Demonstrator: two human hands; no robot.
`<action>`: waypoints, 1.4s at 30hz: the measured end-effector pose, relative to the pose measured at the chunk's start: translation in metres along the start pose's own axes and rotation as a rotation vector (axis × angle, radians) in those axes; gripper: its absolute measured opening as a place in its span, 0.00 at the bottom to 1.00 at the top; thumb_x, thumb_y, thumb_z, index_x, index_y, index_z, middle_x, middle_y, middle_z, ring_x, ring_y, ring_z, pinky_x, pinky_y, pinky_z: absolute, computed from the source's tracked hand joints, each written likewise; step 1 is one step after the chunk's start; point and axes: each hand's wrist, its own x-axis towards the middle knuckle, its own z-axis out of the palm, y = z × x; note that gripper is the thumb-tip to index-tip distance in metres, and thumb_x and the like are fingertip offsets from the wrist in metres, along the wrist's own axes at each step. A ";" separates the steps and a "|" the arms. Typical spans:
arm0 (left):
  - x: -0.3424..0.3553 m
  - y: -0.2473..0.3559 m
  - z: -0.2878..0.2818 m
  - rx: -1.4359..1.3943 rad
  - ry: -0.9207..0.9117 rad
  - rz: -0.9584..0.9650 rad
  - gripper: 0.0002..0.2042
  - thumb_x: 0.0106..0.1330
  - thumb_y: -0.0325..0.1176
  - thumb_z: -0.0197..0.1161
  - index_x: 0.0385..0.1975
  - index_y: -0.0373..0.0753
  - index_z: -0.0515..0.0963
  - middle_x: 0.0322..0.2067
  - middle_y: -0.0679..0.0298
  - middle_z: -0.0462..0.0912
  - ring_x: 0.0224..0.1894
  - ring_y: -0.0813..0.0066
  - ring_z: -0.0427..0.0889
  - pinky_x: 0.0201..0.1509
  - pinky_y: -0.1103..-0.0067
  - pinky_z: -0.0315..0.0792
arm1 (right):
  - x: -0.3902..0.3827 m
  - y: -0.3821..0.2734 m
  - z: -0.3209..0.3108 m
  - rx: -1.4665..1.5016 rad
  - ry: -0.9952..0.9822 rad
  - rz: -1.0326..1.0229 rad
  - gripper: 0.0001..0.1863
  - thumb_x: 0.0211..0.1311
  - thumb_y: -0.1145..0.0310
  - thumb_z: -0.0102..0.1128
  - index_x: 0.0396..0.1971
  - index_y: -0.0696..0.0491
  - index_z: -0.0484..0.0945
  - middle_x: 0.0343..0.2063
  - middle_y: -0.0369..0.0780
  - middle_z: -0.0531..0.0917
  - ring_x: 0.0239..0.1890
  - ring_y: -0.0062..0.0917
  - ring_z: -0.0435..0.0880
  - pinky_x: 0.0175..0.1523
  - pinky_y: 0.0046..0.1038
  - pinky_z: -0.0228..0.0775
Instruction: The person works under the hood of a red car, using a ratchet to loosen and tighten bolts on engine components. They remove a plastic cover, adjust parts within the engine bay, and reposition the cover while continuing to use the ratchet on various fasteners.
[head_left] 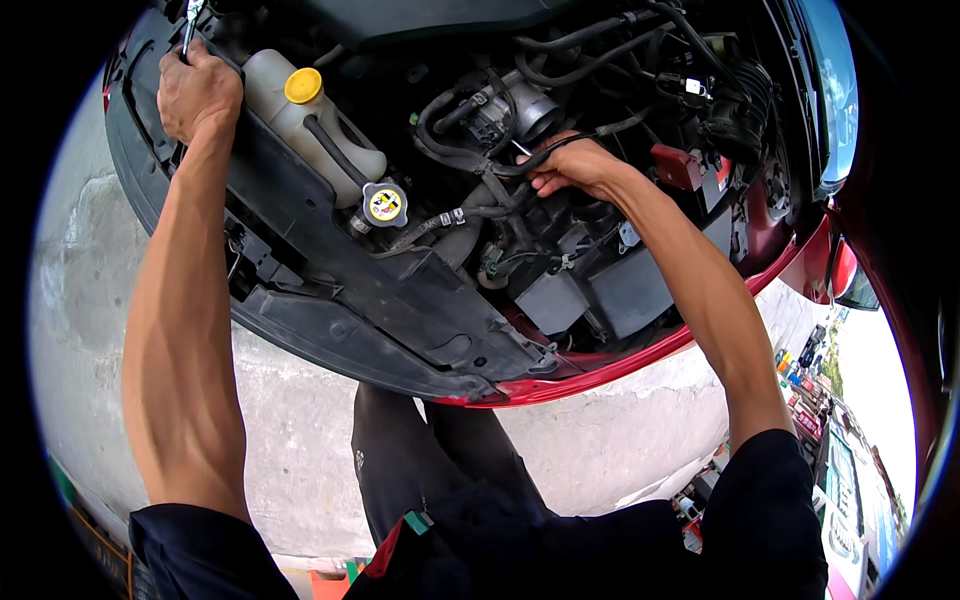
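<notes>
At the upper left, my left hand [202, 92] is closed round a shiny metal wrench [192, 20], whose upper end runs out of the picture. That hand rests by the black front panel [285, 170] of an open engine bay. My right hand [575, 168] reaches in below the silver throttle body [535, 112], its fingers curled beside a black hose [545, 152]. A short thin metal rod [520, 148] shows at those fingertips; its kind and far end cannot be made out. Part of the right fingers is hidden in the engine bay.
Between my arms are a whitish reservoir with a yellow cap [303, 86] and a radiator cap [385, 204]. Black hoses and a black box [630, 290] lie near my right forearm. A red cover [677, 166] sits farther right. The red body edge [590, 380] borders the bay.
</notes>
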 end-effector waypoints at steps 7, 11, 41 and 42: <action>-0.002 0.006 -0.001 -0.006 -0.015 -0.013 0.22 0.72 0.51 0.52 0.53 0.41 0.77 0.49 0.55 0.84 0.55 0.52 0.80 0.58 0.63 0.71 | 0.008 0.010 -0.011 0.059 -0.063 -0.019 0.09 0.65 0.67 0.66 0.34 0.58 0.80 0.27 0.37 0.81 0.27 0.20 0.81 0.33 0.21 0.79; -0.001 0.002 -0.002 0.004 -0.013 -0.007 0.22 0.72 0.52 0.52 0.53 0.41 0.77 0.49 0.54 0.85 0.55 0.51 0.80 0.58 0.62 0.72 | 0.005 0.006 -0.004 -0.008 -0.034 0.005 0.07 0.65 0.68 0.66 0.32 0.56 0.81 0.26 0.36 0.80 0.26 0.19 0.80 0.32 0.21 0.76; -0.002 0.005 -0.002 0.009 -0.015 -0.006 0.21 0.72 0.51 0.52 0.52 0.41 0.78 0.48 0.55 0.85 0.55 0.52 0.80 0.58 0.63 0.72 | 0.000 0.006 -0.005 0.019 -0.051 -0.046 0.13 0.63 0.63 0.69 0.37 0.58 0.82 0.20 0.33 0.76 0.20 0.15 0.73 0.28 0.20 0.68; -0.002 0.005 -0.002 0.009 -0.009 -0.002 0.21 0.72 0.51 0.52 0.52 0.41 0.78 0.48 0.55 0.85 0.55 0.52 0.80 0.58 0.63 0.72 | 0.000 0.007 -0.007 0.018 -0.060 -0.050 0.13 0.63 0.63 0.69 0.38 0.58 0.82 0.21 0.33 0.76 0.21 0.15 0.73 0.28 0.19 0.68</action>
